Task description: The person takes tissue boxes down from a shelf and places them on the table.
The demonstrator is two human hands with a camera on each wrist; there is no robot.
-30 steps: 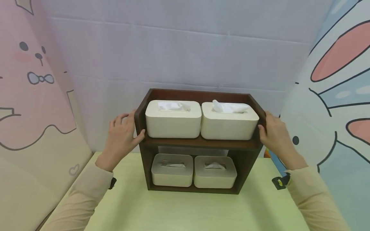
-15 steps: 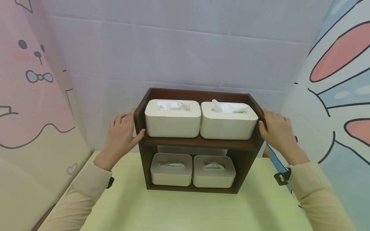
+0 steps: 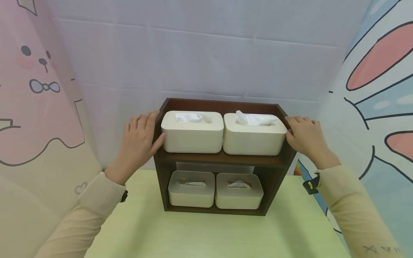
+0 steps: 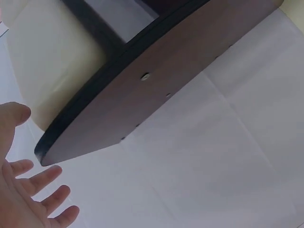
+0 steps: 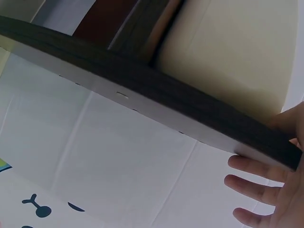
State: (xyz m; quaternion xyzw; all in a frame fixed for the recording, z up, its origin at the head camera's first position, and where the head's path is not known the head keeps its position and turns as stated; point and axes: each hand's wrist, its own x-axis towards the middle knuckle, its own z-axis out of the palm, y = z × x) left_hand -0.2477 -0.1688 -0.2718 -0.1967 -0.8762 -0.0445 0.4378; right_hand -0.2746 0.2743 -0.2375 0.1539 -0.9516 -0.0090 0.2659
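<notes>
A dark brown two-tier shelf (image 3: 222, 161) stands on the table, holding white tissue boxes. Two of them, the upper left box (image 3: 192, 138) and the upper right box (image 3: 253, 139), fill the top tier. On the lower tier are the lower left box (image 3: 191, 193) and lower right box (image 3: 239, 195). My left hand (image 3: 138, 139) is at the shelf's upper left corner; in the left wrist view its fingers (image 4: 45, 179) are spread, with a gap to the panel. My right hand (image 3: 304, 136) straddles the upper right corner, thumb inside and straight fingers (image 5: 256, 190) along the outer side.
A pale yellow-green table (image 3: 206, 236) lies under the shelf. Behind it hangs a white cloth backdrop (image 3: 200, 53). Side curtains flank the table, with a pink cartoon print (image 3: 42, 107) at left and a rabbit print (image 3: 377, 107) at right.
Both hands have shifted up along the shelf's side panels. The left hand's fingers have come loose from the left panel. The shelf and its tissue boxes stay in place.
</notes>
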